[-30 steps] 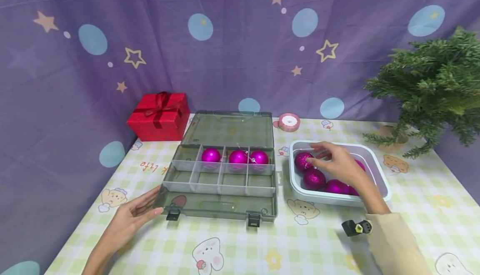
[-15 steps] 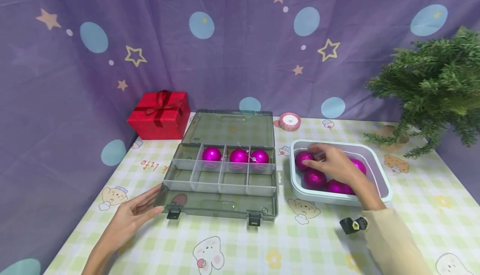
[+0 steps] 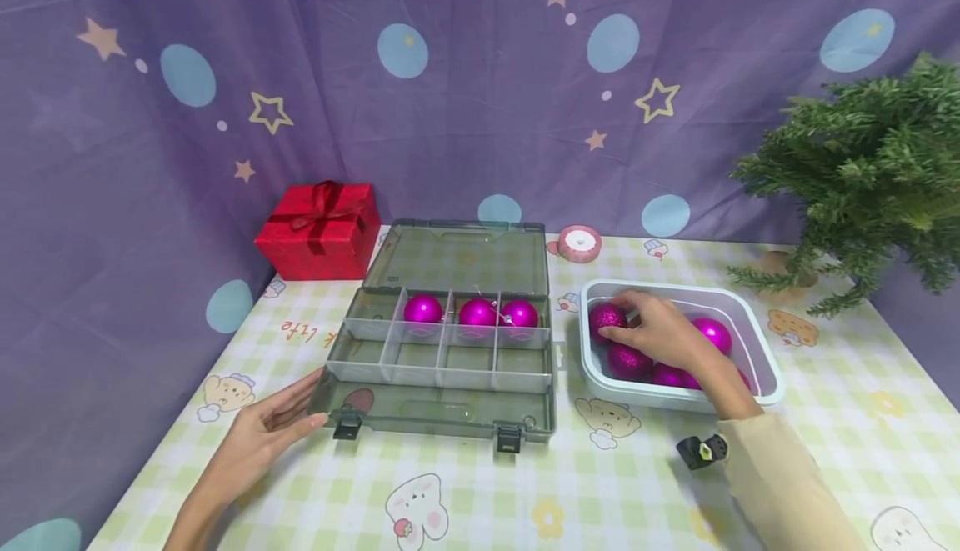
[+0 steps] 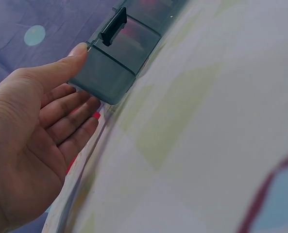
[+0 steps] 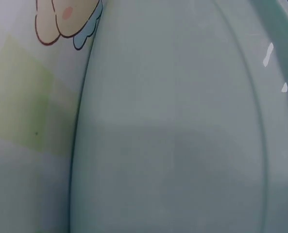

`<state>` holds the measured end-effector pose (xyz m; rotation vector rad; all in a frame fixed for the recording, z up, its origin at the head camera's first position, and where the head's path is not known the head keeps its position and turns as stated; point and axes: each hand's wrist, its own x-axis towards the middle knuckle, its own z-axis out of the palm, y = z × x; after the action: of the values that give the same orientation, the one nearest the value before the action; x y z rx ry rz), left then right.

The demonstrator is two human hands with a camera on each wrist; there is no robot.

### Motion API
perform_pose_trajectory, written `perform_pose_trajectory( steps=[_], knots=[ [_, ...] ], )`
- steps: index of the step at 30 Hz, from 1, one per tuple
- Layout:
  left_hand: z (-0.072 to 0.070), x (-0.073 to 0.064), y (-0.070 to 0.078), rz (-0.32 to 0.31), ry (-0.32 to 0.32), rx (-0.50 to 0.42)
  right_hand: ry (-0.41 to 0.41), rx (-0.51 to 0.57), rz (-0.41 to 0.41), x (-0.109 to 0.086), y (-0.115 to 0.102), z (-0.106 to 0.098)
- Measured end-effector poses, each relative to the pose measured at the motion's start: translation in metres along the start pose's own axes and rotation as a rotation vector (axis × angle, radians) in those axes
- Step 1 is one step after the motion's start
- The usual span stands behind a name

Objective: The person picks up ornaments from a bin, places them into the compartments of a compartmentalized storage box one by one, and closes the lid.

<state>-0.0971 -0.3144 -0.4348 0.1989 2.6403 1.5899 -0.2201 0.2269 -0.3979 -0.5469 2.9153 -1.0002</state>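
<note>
I found the right hand (image 3: 663, 334) holding a glittery ball (image 3: 604, 319) in a narrow grip, inside the tub (image 3: 637, 394) at its left end. The left hand (image 3: 253, 443) showed a wide grip, touching the open box (image 3: 435, 419) at its near left corner. Three smooth balls (image 3: 477, 313) lay in the box's back row.

A green-checked tabletop (image 3: 322, 493) is carrying a divided grey case (image 3: 487, 409). By the case's far end a red box (image 3: 303, 240) is sitting at left, a pink spool (image 3: 580, 243) at right; just right of the case a pale-blue tub (image 3: 637, 392) is resting, farther right a green tree (image 3: 873, 176).
</note>
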Motion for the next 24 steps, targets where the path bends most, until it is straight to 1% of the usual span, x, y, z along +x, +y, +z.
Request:
perform_pose_trajectory(
  steps=[9,19,24],
  knots=[
    [0.0,0.001,0.0,-0.024,-0.006,-0.011,0.016,0.007,0.0,-0.001,-0.002,-0.002],
    [0.001,0.0,0.001,-0.029,0.004,0.002,0.061,0.063,0.009,-0.005,-0.005,-0.008],
    [0.002,0.0,0.001,-0.018,0.008,0.007,0.08,0.092,-0.003,-0.006,-0.007,-0.011]
  ],
)
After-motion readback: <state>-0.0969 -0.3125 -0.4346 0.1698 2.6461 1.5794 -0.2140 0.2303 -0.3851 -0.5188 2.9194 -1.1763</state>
